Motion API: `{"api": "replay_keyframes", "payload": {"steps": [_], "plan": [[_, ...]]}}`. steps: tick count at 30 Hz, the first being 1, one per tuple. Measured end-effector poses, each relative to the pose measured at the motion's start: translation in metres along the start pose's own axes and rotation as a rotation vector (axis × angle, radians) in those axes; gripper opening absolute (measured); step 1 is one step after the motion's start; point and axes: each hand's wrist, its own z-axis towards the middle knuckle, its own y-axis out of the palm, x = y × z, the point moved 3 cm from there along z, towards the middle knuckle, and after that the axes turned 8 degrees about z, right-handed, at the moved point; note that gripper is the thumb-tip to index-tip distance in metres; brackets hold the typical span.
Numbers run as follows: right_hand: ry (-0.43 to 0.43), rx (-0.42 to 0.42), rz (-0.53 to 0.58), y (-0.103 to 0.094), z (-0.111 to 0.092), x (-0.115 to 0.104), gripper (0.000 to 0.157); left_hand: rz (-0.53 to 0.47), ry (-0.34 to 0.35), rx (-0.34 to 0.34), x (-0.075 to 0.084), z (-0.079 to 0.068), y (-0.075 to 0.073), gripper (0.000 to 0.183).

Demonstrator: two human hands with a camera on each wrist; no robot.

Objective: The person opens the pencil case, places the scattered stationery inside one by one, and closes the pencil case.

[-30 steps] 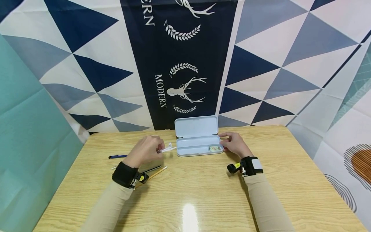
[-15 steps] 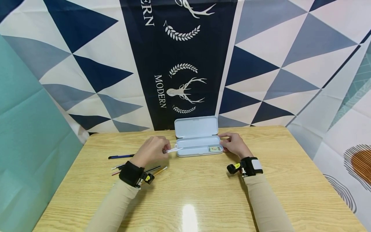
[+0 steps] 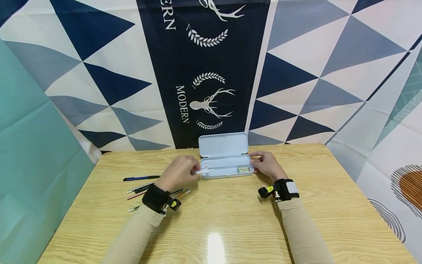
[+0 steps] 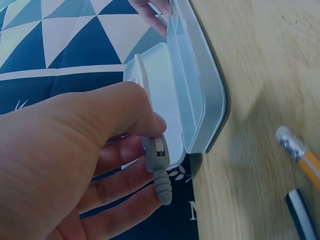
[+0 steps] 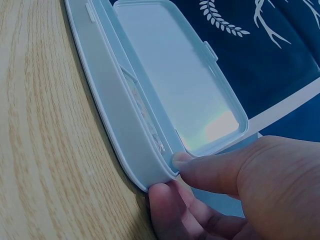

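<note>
Pencil case (image 3: 227, 172) sat open, just ahead of and to the right of the left-hand grip, lid (image 3: 223, 145) raised behind it. Right hand (image 3: 266, 165) pinched the case's right end, thumb at the rim, finger on the outer wall: decent brace. Left hand (image 3: 180, 171) was just beside the left end, thumb and fingers closed on the white compass, details below. Blue pen (image 3: 141, 178) lay left of that grip, yellow pencil (image 3: 184, 194) on its near side. White compass (image 3: 206, 171) was held near the hinge, ribbed knob trailing back, a leg reaching over the case's left end; couldn't tell whether it touched. My read: the step called for lining it up lengthwise, lowering it flat, and letting go only once the knob cleared the left wall; a snagged leg looked the main risk. Small patterned block (image 3: 244, 169), far right of that grip inside the case, needed leaving alone.
</note>
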Motion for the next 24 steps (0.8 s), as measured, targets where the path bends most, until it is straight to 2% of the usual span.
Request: {"api": "replay_keyframes", "payload": {"steps": [13, 24], "plan": [[0.000, -0.015, 0.020, -0.001, 0.001, 0.002, 0.044, -0.028, 0.008, 0.013, 0.007, 0.009, 0.013, 0.016], [-0.005, -0.017, 0.014, -0.001, 0.002, 0.002, 0.045, -0.009, 0.035, 0.023, 0.013, 0.018, 0.023, 0.014]]}}
